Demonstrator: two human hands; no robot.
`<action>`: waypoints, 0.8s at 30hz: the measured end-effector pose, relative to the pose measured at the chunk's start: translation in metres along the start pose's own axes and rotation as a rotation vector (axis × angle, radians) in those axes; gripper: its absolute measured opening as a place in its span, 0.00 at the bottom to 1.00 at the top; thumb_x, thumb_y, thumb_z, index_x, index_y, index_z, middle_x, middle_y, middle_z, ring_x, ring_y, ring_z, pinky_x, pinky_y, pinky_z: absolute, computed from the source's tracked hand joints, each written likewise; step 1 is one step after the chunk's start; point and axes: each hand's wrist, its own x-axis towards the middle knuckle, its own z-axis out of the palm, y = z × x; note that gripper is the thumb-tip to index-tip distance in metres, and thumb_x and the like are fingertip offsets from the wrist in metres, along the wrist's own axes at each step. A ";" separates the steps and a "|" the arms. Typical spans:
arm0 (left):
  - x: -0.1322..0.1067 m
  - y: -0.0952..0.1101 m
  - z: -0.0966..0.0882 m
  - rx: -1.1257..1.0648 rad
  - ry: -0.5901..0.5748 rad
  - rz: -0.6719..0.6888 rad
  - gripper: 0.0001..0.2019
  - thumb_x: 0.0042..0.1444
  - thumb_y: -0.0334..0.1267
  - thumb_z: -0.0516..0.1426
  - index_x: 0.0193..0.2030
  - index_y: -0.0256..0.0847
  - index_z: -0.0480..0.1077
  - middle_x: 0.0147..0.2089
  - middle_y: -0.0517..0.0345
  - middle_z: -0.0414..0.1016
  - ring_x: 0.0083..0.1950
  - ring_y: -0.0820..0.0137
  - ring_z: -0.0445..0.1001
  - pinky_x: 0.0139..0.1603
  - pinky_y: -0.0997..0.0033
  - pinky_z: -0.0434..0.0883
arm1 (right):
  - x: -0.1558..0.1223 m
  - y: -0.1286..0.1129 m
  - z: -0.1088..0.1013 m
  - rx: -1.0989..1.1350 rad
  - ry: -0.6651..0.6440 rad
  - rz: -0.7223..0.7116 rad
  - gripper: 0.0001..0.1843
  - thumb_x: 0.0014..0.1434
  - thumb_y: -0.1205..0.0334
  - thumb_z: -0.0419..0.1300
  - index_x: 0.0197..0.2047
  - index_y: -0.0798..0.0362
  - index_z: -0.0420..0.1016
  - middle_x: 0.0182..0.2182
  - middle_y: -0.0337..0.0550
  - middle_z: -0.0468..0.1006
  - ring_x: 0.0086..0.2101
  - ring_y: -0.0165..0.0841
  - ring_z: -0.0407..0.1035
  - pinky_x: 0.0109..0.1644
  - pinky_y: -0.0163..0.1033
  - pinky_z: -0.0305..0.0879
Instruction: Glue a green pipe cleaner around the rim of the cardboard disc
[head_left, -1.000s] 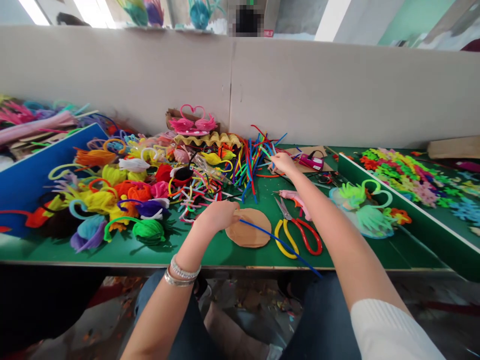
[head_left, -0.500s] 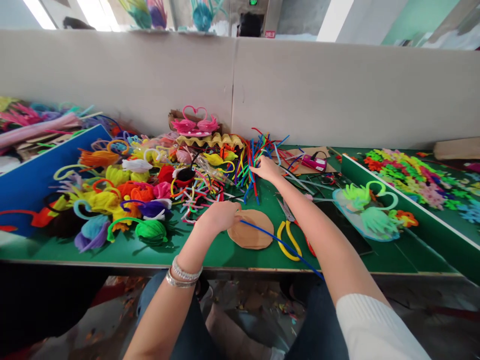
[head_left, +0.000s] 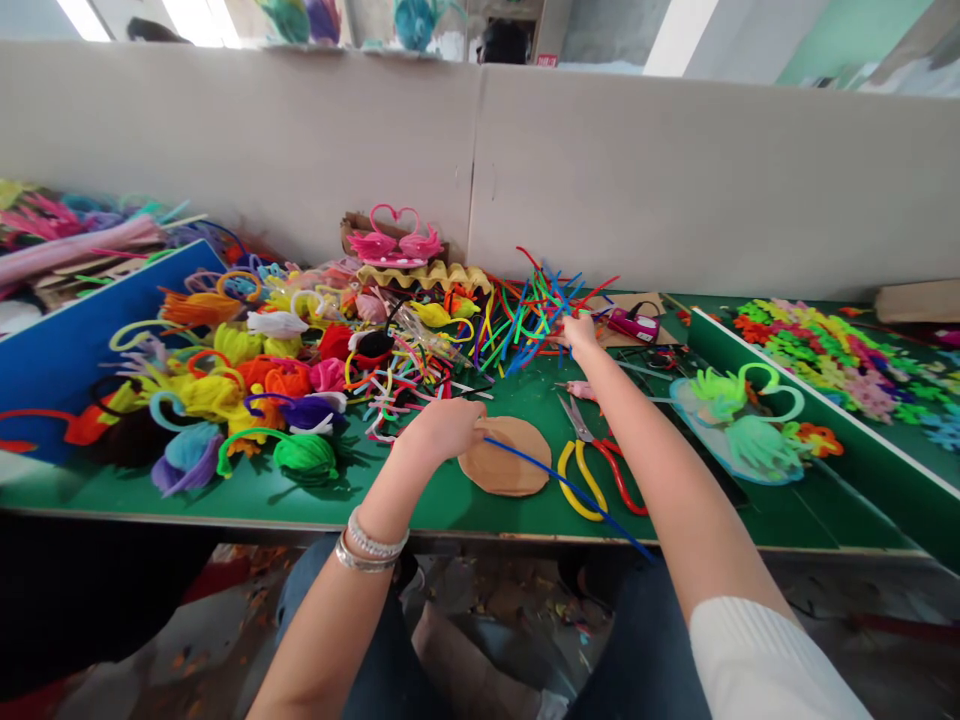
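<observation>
My left hand (head_left: 446, 430), with bracelets at the wrist, pinches one end of a blue pipe cleaner (head_left: 566, 488). The stem slants right across an oval cardboard piece (head_left: 506, 472) and past the table's front edge. Farther back, my right hand (head_left: 580, 328) reaches into a loose pile of multicoloured pipe cleaners (head_left: 525, 325). Its fingers are closed around some of them, partly hidden among the stems. Metal scissor blades (head_left: 576, 418) with a red handle (head_left: 621, 480) lie under the blue stem's right side, beside yellow handles (head_left: 581, 482).
Fuzzy swans (head_left: 300, 455) in many colours crowd the left, against a blue divider (head_left: 112, 340). Pink swans (head_left: 397, 243) stand at the back. A green swan pair (head_left: 757, 425) sits right, before a divider (head_left: 817, 430) and fuzzy flowers (head_left: 825, 355). A partition (head_left: 300, 150) rises behind.
My right hand has moved right within the pile, and the pipe cleaners have shifted and spread rightward. The left hand still holds the blue pipe cleaner in much the same place.
</observation>
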 end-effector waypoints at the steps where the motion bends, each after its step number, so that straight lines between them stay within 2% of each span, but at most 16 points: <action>1: 0.000 0.000 0.000 0.002 -0.002 -0.003 0.17 0.59 0.41 0.49 0.51 0.39 0.69 0.46 0.47 0.77 0.45 0.58 0.76 0.40 0.66 0.70 | -0.002 0.000 -0.002 -0.046 -0.019 -0.001 0.14 0.60 0.66 0.49 0.50 0.54 0.63 0.37 0.45 0.75 0.33 0.30 0.72 0.36 0.40 0.74; 4: 0.000 0.001 0.000 0.005 -0.011 -0.020 0.17 0.59 0.41 0.49 0.52 0.40 0.69 0.47 0.47 0.77 0.46 0.59 0.76 0.41 0.66 0.70 | -0.007 -0.002 -0.007 -0.159 -0.114 -0.013 0.11 0.57 0.62 0.57 0.44 0.54 0.68 0.36 0.45 0.77 0.31 0.30 0.72 0.35 0.40 0.75; 6: 0.000 0.001 0.000 0.006 -0.018 -0.026 0.17 0.59 0.41 0.50 0.52 0.40 0.68 0.47 0.48 0.77 0.46 0.59 0.76 0.42 0.67 0.70 | -0.008 -0.006 -0.007 -0.255 -0.146 -0.043 0.11 0.57 0.59 0.58 0.42 0.54 0.70 0.37 0.46 0.78 0.33 0.31 0.73 0.37 0.40 0.74; 9: -0.001 0.002 -0.002 0.012 -0.024 -0.023 0.17 0.59 0.40 0.50 0.52 0.39 0.68 0.46 0.47 0.77 0.47 0.58 0.76 0.42 0.66 0.70 | -0.009 -0.015 -0.008 -0.447 -0.099 -0.095 0.10 0.57 0.59 0.58 0.39 0.57 0.73 0.37 0.52 0.78 0.41 0.39 0.73 0.44 0.45 0.72; 12: -0.002 0.003 -0.003 0.016 -0.031 -0.012 0.17 0.59 0.39 0.51 0.53 0.38 0.68 0.46 0.47 0.77 0.47 0.58 0.76 0.43 0.66 0.70 | -0.014 -0.025 -0.008 -0.636 0.004 -0.176 0.09 0.56 0.61 0.60 0.36 0.60 0.74 0.41 0.60 0.77 0.51 0.49 0.67 0.55 0.51 0.62; 15: -0.002 0.005 -0.001 0.031 -0.058 -0.004 0.21 0.53 0.35 0.57 0.55 0.39 0.67 0.50 0.47 0.76 0.49 0.60 0.75 0.45 0.67 0.70 | -0.024 -0.032 -0.005 -0.767 0.070 -0.276 0.13 0.58 0.60 0.57 0.40 0.61 0.74 0.48 0.64 0.72 0.54 0.52 0.63 0.58 0.54 0.56; 17: 0.001 0.006 0.004 0.060 -0.067 0.013 0.23 0.49 0.32 0.59 0.55 0.40 0.67 0.52 0.47 0.74 0.52 0.60 0.74 0.47 0.68 0.70 | -0.031 -0.034 -0.003 -0.884 0.107 -0.397 0.16 0.60 0.59 0.53 0.47 0.60 0.72 0.52 0.63 0.69 0.54 0.51 0.64 0.56 0.53 0.59; 19: 0.006 0.006 0.010 0.089 -0.055 0.032 0.21 0.50 0.31 0.57 0.53 0.40 0.68 0.52 0.47 0.73 0.53 0.60 0.73 0.48 0.68 0.70 | -0.033 -0.032 -0.004 -1.004 0.128 -0.475 0.20 0.61 0.58 0.52 0.53 0.60 0.67 0.54 0.62 0.67 0.53 0.49 0.64 0.52 0.51 0.62; 20: 0.009 0.006 0.014 0.098 -0.045 0.038 0.19 0.51 0.31 0.56 0.52 0.39 0.69 0.52 0.46 0.73 0.52 0.60 0.73 0.48 0.67 0.70 | -0.032 -0.031 -0.005 -1.050 0.125 -0.461 0.23 0.61 0.58 0.52 0.56 0.61 0.65 0.55 0.62 0.66 0.53 0.49 0.64 0.51 0.50 0.63; 22: 0.013 0.006 0.019 0.106 -0.027 0.041 0.17 0.53 0.30 0.54 0.50 0.37 0.70 0.50 0.45 0.74 0.51 0.60 0.74 0.48 0.66 0.70 | -0.027 -0.027 -0.012 -1.097 0.095 -0.338 0.27 0.60 0.57 0.53 0.58 0.63 0.62 0.54 0.64 0.67 0.52 0.49 0.65 0.50 0.49 0.64; 24: 0.015 0.007 0.022 0.109 -0.023 0.040 0.16 0.53 0.30 0.53 0.49 0.36 0.70 0.49 0.45 0.74 0.50 0.60 0.74 0.48 0.65 0.71 | -0.020 -0.023 -0.021 -1.121 0.079 -0.215 0.26 0.60 0.55 0.52 0.56 0.64 0.65 0.52 0.65 0.70 0.51 0.49 0.67 0.49 0.49 0.64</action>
